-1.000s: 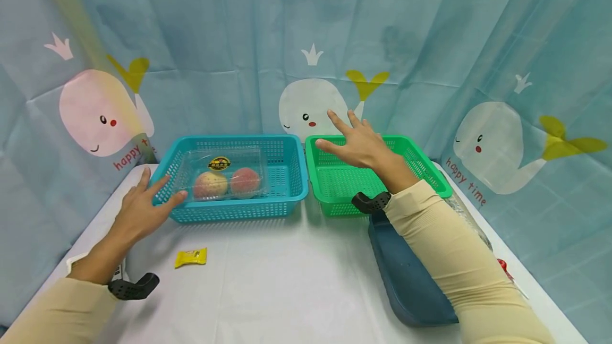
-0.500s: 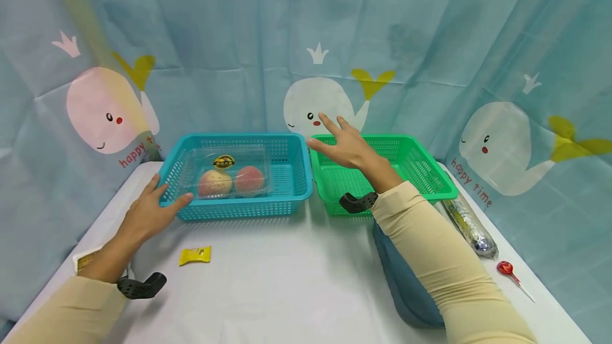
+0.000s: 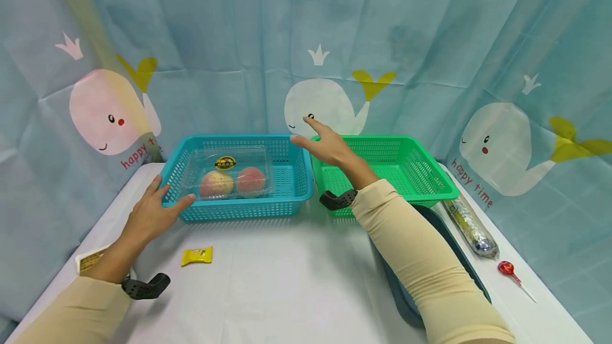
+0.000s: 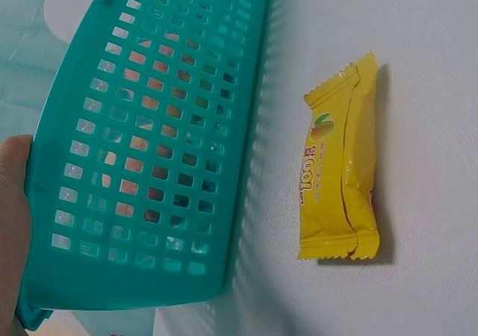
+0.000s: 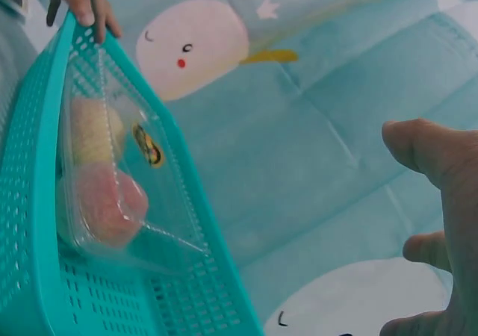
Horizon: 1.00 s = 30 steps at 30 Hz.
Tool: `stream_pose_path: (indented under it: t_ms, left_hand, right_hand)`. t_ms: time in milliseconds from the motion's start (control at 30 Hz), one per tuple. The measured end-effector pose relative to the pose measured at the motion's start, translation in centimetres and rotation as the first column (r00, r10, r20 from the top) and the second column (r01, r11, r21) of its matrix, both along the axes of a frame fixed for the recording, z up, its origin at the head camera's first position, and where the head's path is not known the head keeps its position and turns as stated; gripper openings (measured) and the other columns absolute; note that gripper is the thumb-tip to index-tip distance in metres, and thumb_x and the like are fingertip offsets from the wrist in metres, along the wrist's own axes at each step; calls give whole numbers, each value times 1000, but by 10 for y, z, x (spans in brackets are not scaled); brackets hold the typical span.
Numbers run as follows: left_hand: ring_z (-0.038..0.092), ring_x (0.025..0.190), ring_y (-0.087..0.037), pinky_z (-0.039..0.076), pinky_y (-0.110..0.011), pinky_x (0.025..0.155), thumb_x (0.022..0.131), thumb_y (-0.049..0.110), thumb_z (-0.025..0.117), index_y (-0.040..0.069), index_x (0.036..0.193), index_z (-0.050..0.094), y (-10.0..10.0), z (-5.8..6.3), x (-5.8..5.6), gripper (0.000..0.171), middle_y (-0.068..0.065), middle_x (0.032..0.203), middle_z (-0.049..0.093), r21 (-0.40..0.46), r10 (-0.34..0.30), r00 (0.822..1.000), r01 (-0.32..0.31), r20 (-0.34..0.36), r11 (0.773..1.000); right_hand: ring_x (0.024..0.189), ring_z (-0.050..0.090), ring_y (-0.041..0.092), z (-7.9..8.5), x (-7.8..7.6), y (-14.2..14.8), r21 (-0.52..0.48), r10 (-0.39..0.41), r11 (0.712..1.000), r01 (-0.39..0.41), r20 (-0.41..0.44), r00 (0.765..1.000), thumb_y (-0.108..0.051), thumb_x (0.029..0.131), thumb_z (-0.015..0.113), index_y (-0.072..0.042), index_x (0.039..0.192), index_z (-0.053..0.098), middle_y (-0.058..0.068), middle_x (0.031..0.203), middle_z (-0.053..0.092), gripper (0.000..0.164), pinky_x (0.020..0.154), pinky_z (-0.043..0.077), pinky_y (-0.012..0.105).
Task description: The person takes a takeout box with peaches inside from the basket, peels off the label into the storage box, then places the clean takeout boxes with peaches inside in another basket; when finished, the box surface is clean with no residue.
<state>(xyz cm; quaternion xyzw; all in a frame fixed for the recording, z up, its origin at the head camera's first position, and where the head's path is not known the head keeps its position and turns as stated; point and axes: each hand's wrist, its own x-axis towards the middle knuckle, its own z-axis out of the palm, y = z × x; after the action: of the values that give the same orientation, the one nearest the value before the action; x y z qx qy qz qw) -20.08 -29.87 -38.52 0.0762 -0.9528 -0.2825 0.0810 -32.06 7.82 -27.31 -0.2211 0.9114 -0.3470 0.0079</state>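
Touching a blue perforated plastic basket at its near left corner with the left hand, fingers and thumb spread apart. Holding the right hand above the spot where blue meets a green perforated basket, digits likewise apart. Seeing, inside the blue basket, a clear plastic clamshell with two peaches side by side. Seeing too, on the white tabletop in front, a yellow candy packet (printed “100”, with a mango-like fruit), and, far right, a red lollipop.
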Motion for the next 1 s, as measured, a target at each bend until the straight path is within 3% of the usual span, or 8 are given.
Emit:
stream_pose_path:
  t_ms: [200, 367, 700, 867, 1000]
  left_hand:
    - [8, 133, -59, 22, -78, 91, 92, 64, 47, -14, 145, 19, 0, 0, 0, 98, -24, 157, -6, -8, 1, 1000, -1, 1, 1000]
    - [9, 133, -59, 22, -78, 92, 92, 64, 47, -14, 145, 19, 0, 0, 0, 98, -24, 157, -6, -3, -6, 1000, 6, -1, 1000]
    - [8, 133, -58, 21, -77, 93, 92, 63, 47, -13, 146, 18, -1, 1, 0, 98, -23, 157, -7, -3, -2, 1000, 2, -1, 1000]
    - [8, 134, -58, 20, -77, 93, 91, 65, 46, -13, 146, 19, -1, 0, -1, 99, -23, 157, -7, 0, -1, 1000, 1, 2, 1000]
    - [8, 134, -58, 21, -78, 92, 91, 66, 46, -13, 146, 19, -1, 0, -2, 100, -23, 157, -7, -7, 2, 1000, -2, 8, 1000]
  right_hand:
    - [138, 28, 27, -11, -5, -16, -119, -19, 993, 27, 68, 998, -63, 88, 54, -32, 152, 30, -2, 155, 28, 74, 105, 33, 54]
    - [140, 27, 21, -20, -9, -29, -199, -9, 979, 33, 123, 992, -58, 89, 59, -30, 150, 36, -2, 154, 31, 71, 104, 35, 52]
    - [130, 42, 27, -42, -12, -64, -159, 3, 987, 23, 160, 987, -54, 91, 58, -24, 148, 39, 4, 151, 36, 67, 95, 44, 49]
    - [120, 50, 28, -53, -12, -77, -161, -24, 985, 68, 260, 965, -57, 89, 60, -29, 148, 40, 3, 150, 36, 69, 82, 51, 49]
    - [122, 47, 31, -61, -13, -84, -187, -30, 978, 97, 333, 942, -57, 88, 62, -31, 147, 41, 2, 151, 34, 68, 85, 49, 56]
